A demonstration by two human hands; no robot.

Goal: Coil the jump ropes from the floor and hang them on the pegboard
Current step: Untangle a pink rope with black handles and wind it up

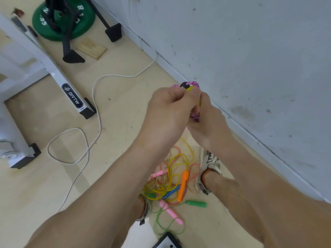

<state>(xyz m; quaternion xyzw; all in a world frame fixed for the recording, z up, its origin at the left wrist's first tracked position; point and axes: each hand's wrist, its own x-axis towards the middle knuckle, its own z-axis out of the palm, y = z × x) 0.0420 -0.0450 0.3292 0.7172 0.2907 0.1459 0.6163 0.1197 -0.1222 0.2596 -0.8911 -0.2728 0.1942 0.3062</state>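
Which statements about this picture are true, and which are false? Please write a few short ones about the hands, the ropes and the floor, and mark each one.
1. The left hand and the right hand both hold a pink and black item. True.
2. The tangle of jump ropes lies on a table. False: it lies on the floor.
3. An orange handle lies in the tangle. True.
4. The weight plate is red. False: it is green.
5. A white cable lies in loops on the floor. True.
6. The right hand holds the blue handle. False: it lies in the tangle.
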